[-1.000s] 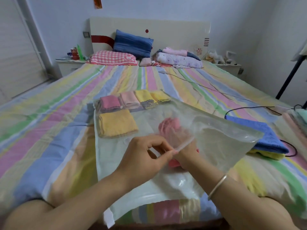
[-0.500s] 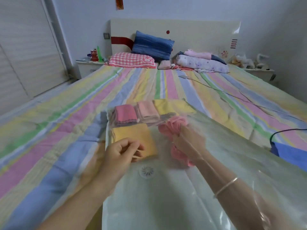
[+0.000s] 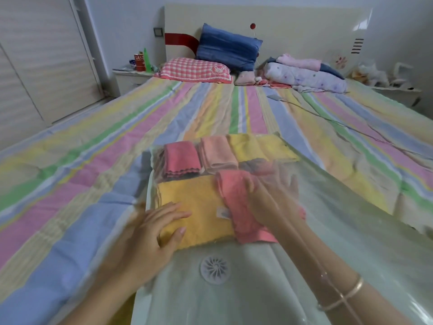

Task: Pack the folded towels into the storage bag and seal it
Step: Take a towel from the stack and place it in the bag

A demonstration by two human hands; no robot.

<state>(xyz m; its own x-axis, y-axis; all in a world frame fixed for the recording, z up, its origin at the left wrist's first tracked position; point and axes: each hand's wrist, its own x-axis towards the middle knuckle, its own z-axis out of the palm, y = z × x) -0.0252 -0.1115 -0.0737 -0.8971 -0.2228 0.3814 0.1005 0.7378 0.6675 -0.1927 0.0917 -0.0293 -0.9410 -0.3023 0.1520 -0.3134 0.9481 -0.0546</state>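
A clear plastic storage bag (image 3: 351, 231) with a round white valve (image 3: 215, 268) lies on the striped bed. Inside at its far end sit a dark pink towel (image 3: 181, 158), a peach towel (image 3: 218, 153) and two yellow towels (image 3: 260, 146). A larger yellow towel (image 3: 201, 207) lies in front of them. My right hand (image 3: 274, 195) is inside the bag, fingers spread flat on a coral pink towel (image 3: 239, 207) beside the larger yellow one. My left hand (image 3: 152, 233) rests open on the bag's outside, over the yellow towel's near left corner.
The striped bedspread (image 3: 93, 172) stretches to a headboard with a blue pillow (image 3: 227, 49), a checked pillow (image 3: 194, 69) and bundled clothes (image 3: 307, 73). A thin cable (image 3: 328, 118) crosses the bed at the right. A nightstand (image 3: 131, 78) stands at the left.
My right hand pushed deeper into the bag and laid the coral towel down beside the yellow one. My left hand let go of the bag's edge and flattened onto the bag.
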